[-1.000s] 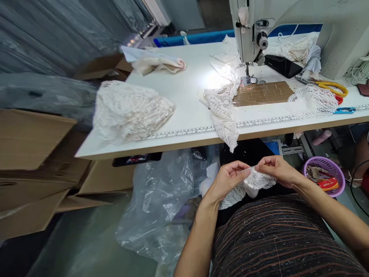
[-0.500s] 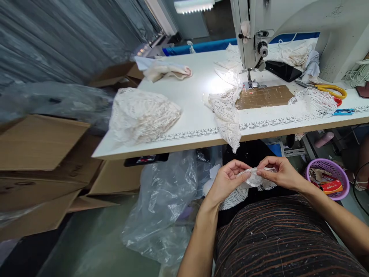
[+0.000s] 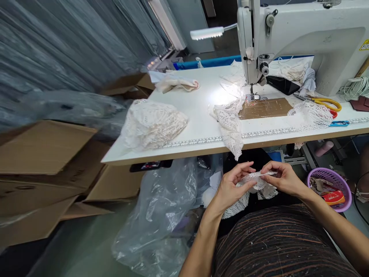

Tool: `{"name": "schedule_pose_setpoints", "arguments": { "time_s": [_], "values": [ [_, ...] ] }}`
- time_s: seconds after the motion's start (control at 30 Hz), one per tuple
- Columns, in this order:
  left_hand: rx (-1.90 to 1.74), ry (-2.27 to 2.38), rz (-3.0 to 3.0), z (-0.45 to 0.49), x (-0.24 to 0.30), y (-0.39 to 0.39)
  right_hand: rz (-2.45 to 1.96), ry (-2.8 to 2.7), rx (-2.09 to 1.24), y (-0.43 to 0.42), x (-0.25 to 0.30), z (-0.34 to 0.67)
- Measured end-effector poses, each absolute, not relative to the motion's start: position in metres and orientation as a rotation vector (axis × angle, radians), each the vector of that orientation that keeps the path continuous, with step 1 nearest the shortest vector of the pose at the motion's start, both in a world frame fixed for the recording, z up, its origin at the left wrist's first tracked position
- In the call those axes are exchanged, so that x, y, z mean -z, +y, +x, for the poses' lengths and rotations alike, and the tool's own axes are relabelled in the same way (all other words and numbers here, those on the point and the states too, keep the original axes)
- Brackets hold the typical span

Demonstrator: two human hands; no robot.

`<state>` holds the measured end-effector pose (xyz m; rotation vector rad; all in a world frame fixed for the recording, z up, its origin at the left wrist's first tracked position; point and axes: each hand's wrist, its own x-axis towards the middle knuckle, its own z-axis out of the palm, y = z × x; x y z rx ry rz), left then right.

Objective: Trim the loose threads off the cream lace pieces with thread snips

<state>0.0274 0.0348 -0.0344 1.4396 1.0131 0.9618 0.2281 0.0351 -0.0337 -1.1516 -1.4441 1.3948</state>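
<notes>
A piece of white lace fabric point(image 3: 261, 184) is between my two hands above my lap, its lower part draping over dark cloth. My right hand point(image 3: 284, 179) pinches the lace's upper edge between thumb and fingers. At the other end of that edge, my left hand point(image 3: 235, 184) holds the lace loosely, thumb in front and fingertips spread a little behind it. Another strip of white lace point(image 3: 230, 129) hangs over the table's front edge, just beyond my hands, and runs back to the sewing machine point(image 3: 251, 69).
On the white table point(image 3: 198, 119) lie a lace pile point(image 3: 155, 123), yellow-handled scissors point(image 3: 327, 103), a blue cutter point(image 3: 339, 123) and a black phone-like object point(image 3: 282, 84). A purple basket point(image 3: 330, 175) stands at right, cardboard boxes point(image 3: 46, 148) at left, and clear plastic point(image 3: 161, 207) below the table.
My view has tilted up slightly, so the table and machine sit lower in the picture. My left fingers have spread a little from the thumb; the right hand keeps its pinch.
</notes>
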Motion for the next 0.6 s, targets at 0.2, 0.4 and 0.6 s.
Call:
{"name": "schedule_pose_setpoints", "arguments": {
  "time_s": [0.2, 0.4, 0.6],
  "values": [
    [-1.009, 0.95, 1.487, 0.036, 0.033, 0.042, -1.121, -1.27, -1.569, 0.042, 0.024, 0.228],
    [-1.065, 0.92, 1.407, 0.039, 0.015, 0.049, -1.058, -1.237, -1.696, 0.055, -0.006, 0.232],
    [-1.183, 0.922, 1.526, 0.04, -0.031, 0.051, -0.94, -1.038, -1.459, 0.065, -0.06, 0.264]
  ]
}}
